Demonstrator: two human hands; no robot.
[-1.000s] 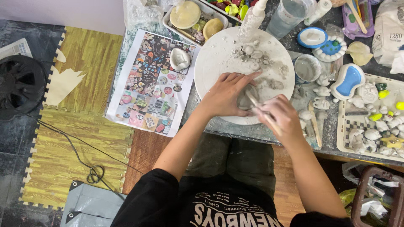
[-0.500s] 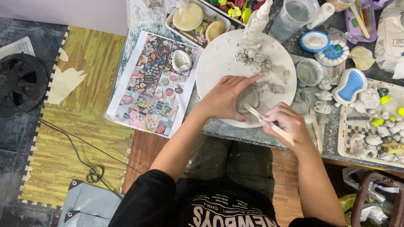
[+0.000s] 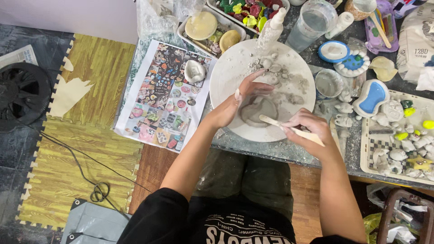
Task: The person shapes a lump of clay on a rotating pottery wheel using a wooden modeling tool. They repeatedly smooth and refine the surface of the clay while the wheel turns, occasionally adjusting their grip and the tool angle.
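A round white board (image 3: 235, 68) smeared with grey clay lies on the table before me. On it sits a flat grey clay piece (image 3: 260, 108). My left hand (image 3: 235, 101) cups the piece's left side, fingers spread along its rim. My right hand (image 3: 309, 131) is closed around a pale wooden modelling stick (image 3: 289, 129), whose tip touches the lower edge of the clay piece. Small grey clay crumbs (image 3: 282, 74) lie on the far part of the board.
A printed picture sheet (image 3: 158, 104) with a small white clay shape (image 3: 194, 71) lies left of the board. A water cup (image 3: 312, 20), squeeze bottle (image 3: 271, 25), small bowl (image 3: 327, 83), blue dishes and a tray (image 3: 368, 149) of little figures crowd the right. Foam floor mats (image 3: 72, 149) lie left.
My left hand has opened out around the clay piece, uncovering it. My right hand has shifted slightly right, and the stick tip now rests at the piece's lower edge.
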